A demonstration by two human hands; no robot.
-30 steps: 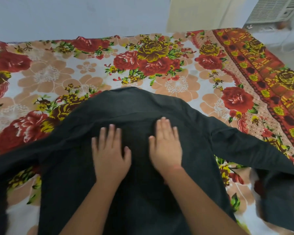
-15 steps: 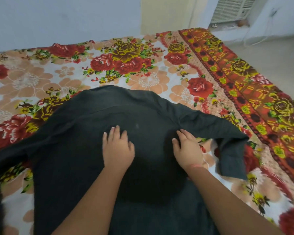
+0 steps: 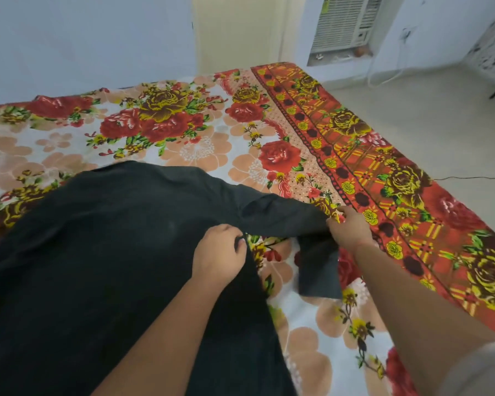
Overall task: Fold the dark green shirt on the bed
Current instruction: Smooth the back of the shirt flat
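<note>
One dark green shirt (image 3: 103, 252) lies spread on the bed (image 3: 312, 324), filling the picture from 7 o'clock up to the middle. It looks almost black. One sleeve (image 3: 286, 215) reaches out toward 3 o'clock, and its end hangs down in a flap.

Two bare hands are on the shirt. The left hand (image 3: 219, 254) is near the middle of the picture. Its fingers are curled shut and pinch the edge of the shirt where the sleeve starts. The right hand (image 3: 350, 227) is at 3 o'clock from the left hand. Its fingers are closed on the sleeve near the cuff and lift it a little off the bed.

One flowery bedsheet (image 3: 183, 130) with red and yellow roses covers the bed. One air cooler (image 3: 340, 24) sits in the wall at 1 o'clock.
</note>
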